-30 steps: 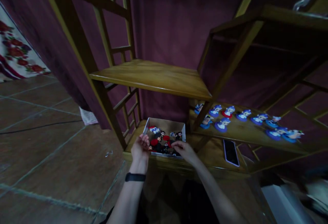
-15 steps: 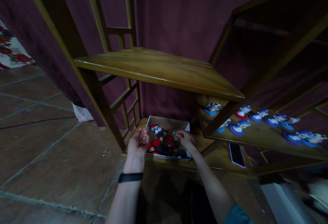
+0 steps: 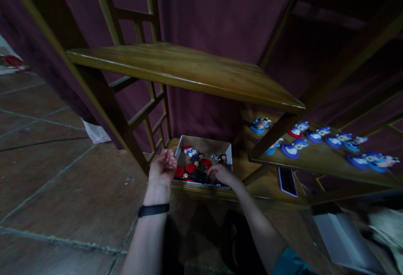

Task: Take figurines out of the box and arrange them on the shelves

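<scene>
A shallow white cardboard box (image 3: 204,140) sits on the low wooden shelf, holding several small figurines with red and black round bases. My right hand (image 3: 222,174) reaches into its right half, fingers bent down and drawn together among the dark figurines. What the fingertips hold, if anything, is too dark to make out. Just behind them lies a black-and-white figurine (image 3: 217,158). My left hand (image 3: 164,166) hovers at the box's left edge, palm turned up, fingers loosely curled and apart with nothing in them. A blue-and-white figurine (image 3: 191,152) lies at the back left of the box.
A wooden shelf board (image 3: 182,69) overhangs the box. On the right-hand shelf stand several figurines, such as a purple-based one (image 3: 294,148). A phone (image 3: 287,181) lies below them. A slatted side frame (image 3: 154,111) borders the left, and a grey-white box (image 3: 343,241) stands lower right.
My right hand has moved left and toward me inside the box, leaving the black-and-white figurine behind it. My left hand stays beside the box's left edge. The view has shifted slightly.
</scene>
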Tool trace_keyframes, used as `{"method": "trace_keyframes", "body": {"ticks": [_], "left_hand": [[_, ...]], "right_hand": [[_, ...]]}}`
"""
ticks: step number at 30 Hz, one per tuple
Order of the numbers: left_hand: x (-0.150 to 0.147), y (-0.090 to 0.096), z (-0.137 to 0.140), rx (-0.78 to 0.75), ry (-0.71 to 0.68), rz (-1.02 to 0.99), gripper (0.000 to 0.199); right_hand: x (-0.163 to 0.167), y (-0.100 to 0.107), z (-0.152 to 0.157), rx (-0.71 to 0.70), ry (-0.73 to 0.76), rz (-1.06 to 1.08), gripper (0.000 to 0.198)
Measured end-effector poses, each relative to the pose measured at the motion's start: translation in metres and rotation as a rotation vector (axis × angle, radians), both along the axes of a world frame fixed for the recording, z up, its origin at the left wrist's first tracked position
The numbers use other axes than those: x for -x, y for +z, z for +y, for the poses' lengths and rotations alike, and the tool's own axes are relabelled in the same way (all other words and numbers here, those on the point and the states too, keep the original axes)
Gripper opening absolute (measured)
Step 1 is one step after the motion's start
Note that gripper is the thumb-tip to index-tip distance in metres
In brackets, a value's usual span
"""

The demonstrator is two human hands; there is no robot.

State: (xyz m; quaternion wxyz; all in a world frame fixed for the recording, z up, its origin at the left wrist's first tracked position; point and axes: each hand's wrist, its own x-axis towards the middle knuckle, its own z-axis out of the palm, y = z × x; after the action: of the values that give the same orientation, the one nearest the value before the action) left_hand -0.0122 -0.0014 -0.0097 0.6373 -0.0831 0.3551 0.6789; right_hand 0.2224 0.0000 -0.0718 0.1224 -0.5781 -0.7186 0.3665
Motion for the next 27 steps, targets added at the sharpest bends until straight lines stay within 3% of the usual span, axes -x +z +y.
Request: {"method": "trace_keyframes", "body": {"ticks": [5, 13, 17, 22, 25, 27], "left_hand": [[-0.001, 0.001, -0.002, -0.011, -0.013, 0.020, 0.020], [-0.001, 0.003, -0.002, -0.009, -0.038, 0.014, 0.017], [0.001, 0.005, -0.003, -0.005, -0.039, 0.023, 0.016], [0.006, 0.001, -0.002, -0.005, -0.047, 0.013, 0.017], [0.008, -0.001, -0.001, -0.016, -0.053, 0.015, 0.018], [0.007, -0.001, 0.000, -0.011, -0.055, 0.012, 0.018]], "right_hand": [[0.023, 0.003, -0.013, -0.232, 0.265, 0.012, 0.035], [0.031, -0.011, -0.002, -0.222, 0.401, -0.068, 0.027], [0.028, -0.007, 0.005, -0.250, 0.363, -0.133, 0.024], [0.013, 0.011, 0.015, -0.313, 0.094, -0.177, 0.028], [-0.001, 0.018, 0.017, -0.275, -0.001, -0.147, 0.030], [-0.007, 0.019, 0.014, -0.188, 0.023, -0.115, 0.033]]}}
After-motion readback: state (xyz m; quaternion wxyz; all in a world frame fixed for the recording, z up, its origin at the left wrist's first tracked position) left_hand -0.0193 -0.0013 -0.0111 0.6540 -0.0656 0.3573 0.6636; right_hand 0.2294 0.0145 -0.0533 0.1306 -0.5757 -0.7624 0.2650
